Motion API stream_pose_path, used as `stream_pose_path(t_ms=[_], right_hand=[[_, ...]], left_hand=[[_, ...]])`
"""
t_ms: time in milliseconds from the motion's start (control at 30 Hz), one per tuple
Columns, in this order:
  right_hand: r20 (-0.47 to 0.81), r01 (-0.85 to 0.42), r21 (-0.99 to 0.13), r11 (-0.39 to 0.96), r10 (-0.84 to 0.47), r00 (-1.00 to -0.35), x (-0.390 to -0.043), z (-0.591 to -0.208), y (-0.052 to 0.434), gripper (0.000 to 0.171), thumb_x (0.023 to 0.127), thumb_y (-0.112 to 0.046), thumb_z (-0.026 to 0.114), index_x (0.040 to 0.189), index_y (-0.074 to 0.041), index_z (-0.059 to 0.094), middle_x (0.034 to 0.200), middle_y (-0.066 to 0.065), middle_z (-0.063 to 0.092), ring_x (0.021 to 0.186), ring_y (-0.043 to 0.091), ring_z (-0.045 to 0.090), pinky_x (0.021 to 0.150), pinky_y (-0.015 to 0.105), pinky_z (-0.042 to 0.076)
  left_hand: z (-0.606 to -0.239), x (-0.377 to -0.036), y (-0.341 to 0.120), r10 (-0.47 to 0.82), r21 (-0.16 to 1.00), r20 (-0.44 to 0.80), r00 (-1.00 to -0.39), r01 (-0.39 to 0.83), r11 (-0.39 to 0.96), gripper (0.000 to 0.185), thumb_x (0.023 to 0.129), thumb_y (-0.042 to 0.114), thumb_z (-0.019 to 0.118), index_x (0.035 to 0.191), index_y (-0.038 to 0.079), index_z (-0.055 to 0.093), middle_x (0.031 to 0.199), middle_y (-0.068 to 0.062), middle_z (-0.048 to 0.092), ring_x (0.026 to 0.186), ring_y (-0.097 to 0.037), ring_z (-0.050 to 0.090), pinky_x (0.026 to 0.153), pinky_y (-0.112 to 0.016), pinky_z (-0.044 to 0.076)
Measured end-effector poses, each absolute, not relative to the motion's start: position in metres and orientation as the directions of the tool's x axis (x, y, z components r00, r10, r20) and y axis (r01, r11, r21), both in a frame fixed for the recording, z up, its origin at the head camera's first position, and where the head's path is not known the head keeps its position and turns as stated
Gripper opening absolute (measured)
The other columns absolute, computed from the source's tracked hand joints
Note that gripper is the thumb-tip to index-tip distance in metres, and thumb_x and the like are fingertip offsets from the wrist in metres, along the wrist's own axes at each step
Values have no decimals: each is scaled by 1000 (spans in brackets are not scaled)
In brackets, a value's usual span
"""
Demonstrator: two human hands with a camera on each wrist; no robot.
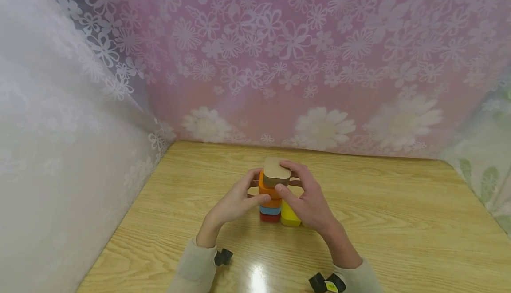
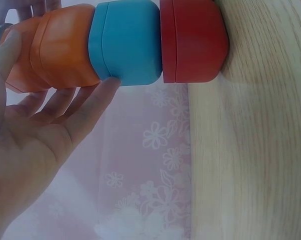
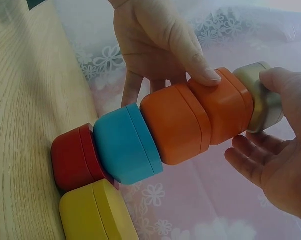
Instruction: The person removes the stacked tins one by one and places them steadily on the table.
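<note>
Stack of five rounded-square containers stands on the wood-grain table (image 1: 399, 204), closer to the left edge than the right and well forward of the far edge, where the pink floral curtain (image 1: 247, 40) hangs. Room to move sideways: widest stretch of tabletop runs from the yellow container (image 3: 88, 212) toward the right edge, crossed in part by the right forearm; narrower stretch runs to the left edge, along the white cloth (image 1: 48, 173).

Order from base: red container (image 2: 198, 42), blue container (image 2: 130, 42), lower orange container (image 3: 173, 125), upper orange container (image 3: 228, 112), gold tin (image 1: 277, 181). Long axis of stack roughly vertical; joints slightly offset. Lid seams lie toward the top of the coloured containers; flat beige top of the tin faces up. Yellow container sits just beside the red one, on the right-edge side.

Left hand (image 1: 233, 200): clamped round the upper orange container, thumb on the near side; one finger reaches the blue container. Right hand (image 1: 311, 197): thumb and fingers clamped on the gold tin.
</note>
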State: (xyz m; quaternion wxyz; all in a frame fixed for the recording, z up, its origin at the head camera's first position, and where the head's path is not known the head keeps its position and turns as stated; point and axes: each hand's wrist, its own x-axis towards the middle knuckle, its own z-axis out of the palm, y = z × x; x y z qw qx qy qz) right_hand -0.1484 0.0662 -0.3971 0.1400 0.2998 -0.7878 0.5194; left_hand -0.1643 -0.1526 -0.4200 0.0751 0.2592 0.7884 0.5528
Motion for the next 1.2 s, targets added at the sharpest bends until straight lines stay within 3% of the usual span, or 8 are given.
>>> stream_pose_path(t_ms=[233, 567, 1000, 1200], right_hand=[[549, -631, -728, 270, -322, -771, -149, -400, 71, 56, 95, -2, 65, 145, -13, 44, 140, 9, 50, 115, 24, 57, 91, 49, 52], [569, -637, -732, 243, -296, -767, -146, -398, 75, 55, 94, 2, 64, 143, -10, 44, 138, 9, 52, 113, 22, 56, 92, 30, 51], [527, -591, -772, 236, -282, -802, -145, -399, 83, 52, 93, 0, 66, 139, -8, 44, 136, 9, 50, 110, 16, 53, 92, 32, 50], [503, -563, -797, 219, -275, -819, -144, -400, 87, 51, 93, -2, 67, 137, -6, 43, 134, 11, 50, 108, 17, 53, 91, 24, 49]], left_hand=[[-418, -164, -151, 496, 913, 159, -853, 318, 255, 61, 98, 32, 65, 149, 26, 33, 137, 1, 50, 126, -19, 52, 93, -32, 53], [-420, -163, -151, 497, 913, 164, -852, 322, 250, 60, 98, 31, 64, 149, 26, 33, 136, 1, 50, 123, -18, 53, 93, -31, 53], [-421, -163, -151, 491, 909, 154, -857, 318, 270, 62, 98, 34, 64, 150, 27, 32, 137, 1, 50, 125, -18, 52, 95, -33, 52], [-421, -164, -151, 495, 912, 153, -855, 315, 263, 60, 99, 31, 63, 150, 26, 32, 137, 0, 50, 125, -19, 52, 95, -33, 52]])
